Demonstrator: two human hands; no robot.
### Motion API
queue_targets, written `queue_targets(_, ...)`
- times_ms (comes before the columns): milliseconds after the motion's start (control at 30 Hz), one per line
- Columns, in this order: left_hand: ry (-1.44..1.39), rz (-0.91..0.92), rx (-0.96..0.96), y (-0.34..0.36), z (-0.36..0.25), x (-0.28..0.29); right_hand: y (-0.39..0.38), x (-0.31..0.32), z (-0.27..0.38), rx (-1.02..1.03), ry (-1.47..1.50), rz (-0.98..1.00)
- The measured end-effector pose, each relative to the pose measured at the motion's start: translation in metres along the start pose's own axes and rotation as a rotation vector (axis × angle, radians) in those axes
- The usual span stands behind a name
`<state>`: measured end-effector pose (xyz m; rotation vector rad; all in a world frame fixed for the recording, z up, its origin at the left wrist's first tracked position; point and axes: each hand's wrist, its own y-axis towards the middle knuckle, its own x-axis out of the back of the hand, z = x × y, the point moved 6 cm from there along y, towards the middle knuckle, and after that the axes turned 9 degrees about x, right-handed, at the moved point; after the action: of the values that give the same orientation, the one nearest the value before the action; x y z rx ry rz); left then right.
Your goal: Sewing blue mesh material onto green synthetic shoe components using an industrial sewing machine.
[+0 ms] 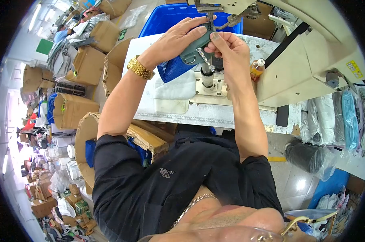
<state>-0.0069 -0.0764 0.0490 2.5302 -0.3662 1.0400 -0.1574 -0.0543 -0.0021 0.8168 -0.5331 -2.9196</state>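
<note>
Fabric (pixel 196 46) of dark green, curved, sits at the cream metal sewing machine (pixel 293 66) above the white desk (pixel 148 105). Our right hand (pixel 235 52) pinches its edge in a narrow grip; our left hand (pixel 175 38) lies over it, and we cannot tell how closed that grip is.

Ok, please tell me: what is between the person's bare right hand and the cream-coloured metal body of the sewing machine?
In the head view, a small amber bottle with a white cap shows between the right hand and the machine body.

Cardboard boxes (pixel 86 66) crowd the pale tiled floor (pixel 288 191).
</note>
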Motion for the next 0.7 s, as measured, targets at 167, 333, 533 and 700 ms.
queue_targets(167,0.136,0.194,-0.186,0.013,0.000,0.002,0.003,0.001,0.002,0.014,-0.024,0.001)
queue_targets(333,0.152,0.157,-0.233,0.012,0.009,-0.002,0.003,0.002,0.002,-0.010,-0.031,-0.002)
queue_targets(533,-0.007,0.107,-0.155,0.004,0.007,-0.010,0.007,0.005,-0.003,0.012,-0.042,-0.016)
queue_targets(700,-0.049,0.049,-0.112,-0.003,-0.005,-0.015,0.007,0.009,-0.003,0.037,-0.019,-0.018)
